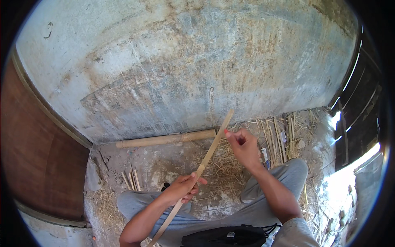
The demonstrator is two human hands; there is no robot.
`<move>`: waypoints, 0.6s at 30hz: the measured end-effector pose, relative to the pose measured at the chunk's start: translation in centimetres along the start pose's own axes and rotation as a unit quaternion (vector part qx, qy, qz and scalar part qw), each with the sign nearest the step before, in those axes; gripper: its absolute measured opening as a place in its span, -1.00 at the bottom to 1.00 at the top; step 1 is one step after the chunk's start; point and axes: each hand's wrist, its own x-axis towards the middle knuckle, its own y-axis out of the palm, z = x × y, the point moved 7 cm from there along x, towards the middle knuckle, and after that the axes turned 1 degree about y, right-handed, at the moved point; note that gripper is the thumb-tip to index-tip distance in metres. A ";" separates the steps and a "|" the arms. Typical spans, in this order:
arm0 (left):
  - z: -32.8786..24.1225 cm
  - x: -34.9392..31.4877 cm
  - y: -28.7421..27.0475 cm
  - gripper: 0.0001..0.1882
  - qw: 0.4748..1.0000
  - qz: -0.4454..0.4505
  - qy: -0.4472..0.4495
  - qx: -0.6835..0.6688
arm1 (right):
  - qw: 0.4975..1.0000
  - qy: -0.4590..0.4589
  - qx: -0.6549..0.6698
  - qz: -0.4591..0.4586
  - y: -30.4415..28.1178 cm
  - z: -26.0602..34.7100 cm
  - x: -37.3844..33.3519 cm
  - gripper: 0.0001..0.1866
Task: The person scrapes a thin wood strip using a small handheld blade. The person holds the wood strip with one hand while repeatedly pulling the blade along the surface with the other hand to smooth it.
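A long, pale, flat bamboo strip (212,150) slants up and to the right across the middle of the view. Its lower end passes over my lap toward the bottom edge. My left hand (185,188) is closed round the strip below its middle, thumb on top. Near the upper end, my right hand (243,145) is closed in a pinch beside the strip. A small red thing (226,131) shows at its fingertips, against the strip's edge; most of it is hidden, and its kind cannot be made out.
A thick bamboo pole (164,140) lies along the foot of the stained wall (197,70). Several split strips (279,138) lie at the right, shorter sticks (132,180) at the left. Shavings (226,166) litter the floor. A black bag (224,236) rests at my waist; a brown door (45,152) stands left.
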 end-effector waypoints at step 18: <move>-0.8 0.6 -1.4 -0.56 0.991 -0.102 0.070 -0.041 | 0.972 -0.150 -0.077 0.161 3.7 4.1 -4.5 -0.75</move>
